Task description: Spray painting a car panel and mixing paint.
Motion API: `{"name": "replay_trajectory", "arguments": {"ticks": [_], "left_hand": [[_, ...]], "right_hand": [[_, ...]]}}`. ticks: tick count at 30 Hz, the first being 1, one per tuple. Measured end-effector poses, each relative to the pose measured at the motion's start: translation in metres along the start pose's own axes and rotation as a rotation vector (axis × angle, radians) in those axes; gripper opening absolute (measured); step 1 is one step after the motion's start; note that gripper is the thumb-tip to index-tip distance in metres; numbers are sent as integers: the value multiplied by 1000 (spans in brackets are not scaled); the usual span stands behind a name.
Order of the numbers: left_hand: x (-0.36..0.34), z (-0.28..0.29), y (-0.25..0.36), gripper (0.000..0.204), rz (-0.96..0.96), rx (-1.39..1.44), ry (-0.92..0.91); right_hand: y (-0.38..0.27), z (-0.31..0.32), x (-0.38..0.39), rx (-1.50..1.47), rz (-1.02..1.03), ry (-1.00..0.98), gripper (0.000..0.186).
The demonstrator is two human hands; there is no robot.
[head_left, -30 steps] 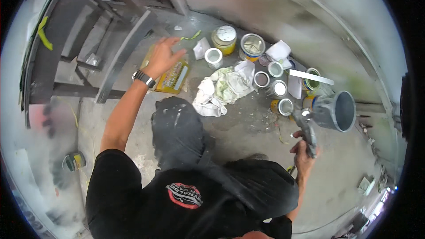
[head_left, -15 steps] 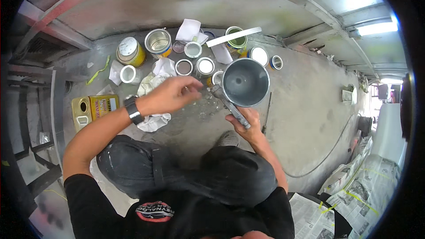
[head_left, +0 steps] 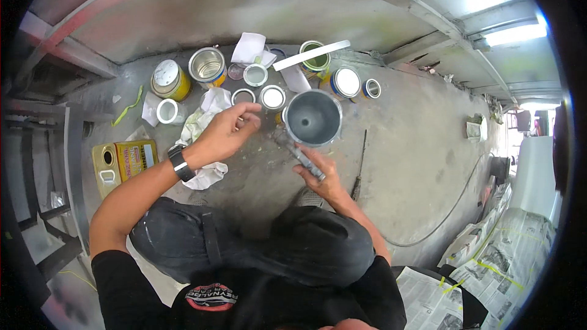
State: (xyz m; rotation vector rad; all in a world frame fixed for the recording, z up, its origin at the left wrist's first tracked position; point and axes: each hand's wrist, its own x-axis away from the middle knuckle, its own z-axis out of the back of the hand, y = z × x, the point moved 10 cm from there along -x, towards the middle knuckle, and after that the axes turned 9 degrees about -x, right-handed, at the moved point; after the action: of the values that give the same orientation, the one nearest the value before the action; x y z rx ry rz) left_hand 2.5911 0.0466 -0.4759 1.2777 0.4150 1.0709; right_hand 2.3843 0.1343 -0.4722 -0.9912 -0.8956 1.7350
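Note:
My right hand (head_left: 322, 174) is wrapped round the handle of a grey spray gun (head_left: 304, 160). On top of the gun sits a round metal cup (head_left: 313, 117), its mouth uncovered and a dark hole visible at its bottom. My left hand (head_left: 227, 131), with a dark watch on the wrist, hovers left of the cup; its fingers are loosely curled and apart, holding nothing visible. Just beyond it on the floor stand a small can with a white top (head_left: 272, 96) and another small open can (head_left: 243, 96). Crumpled white paper (head_left: 205, 175) lies partly under my left forearm.
More paint cans stand along the wall, including a yellow one (head_left: 170, 79) and a green-lined one (head_left: 315, 58) with a white strip (head_left: 312, 55) across it. A gold rectangular tin (head_left: 125, 162) is at left. A thin dark rod (head_left: 359, 165) and a hose (head_left: 449, 217) lie at right.
The spray gun and its cup have moved left and tilted slightly in my right hand. My left hand has drawn a little left, its fingers still loosely curled. The view has shifted slightly.

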Motion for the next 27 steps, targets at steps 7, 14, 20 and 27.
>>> {"name": "replay_trajectory", "arguments": {"ticks": [7, 14, 20, 27], "left_hand": [[-11, 0, 10, 35, -50, 18, 70], [-14, -6, 5, 32, 17, -50, 34], [-19, -10, 11, 31, -12, -46, 22], [-16, -18, 27, 29, -15, -169, -28]], "right_hand": [[-10, 5, 1, 22, 37, 18, 45], [-5, 18, 5, 29, -37, 79, 44], [-12, 17, 6, 83, -33, 28, 37], [-8, 19, 10, 68, 12, 66, 40]]}}
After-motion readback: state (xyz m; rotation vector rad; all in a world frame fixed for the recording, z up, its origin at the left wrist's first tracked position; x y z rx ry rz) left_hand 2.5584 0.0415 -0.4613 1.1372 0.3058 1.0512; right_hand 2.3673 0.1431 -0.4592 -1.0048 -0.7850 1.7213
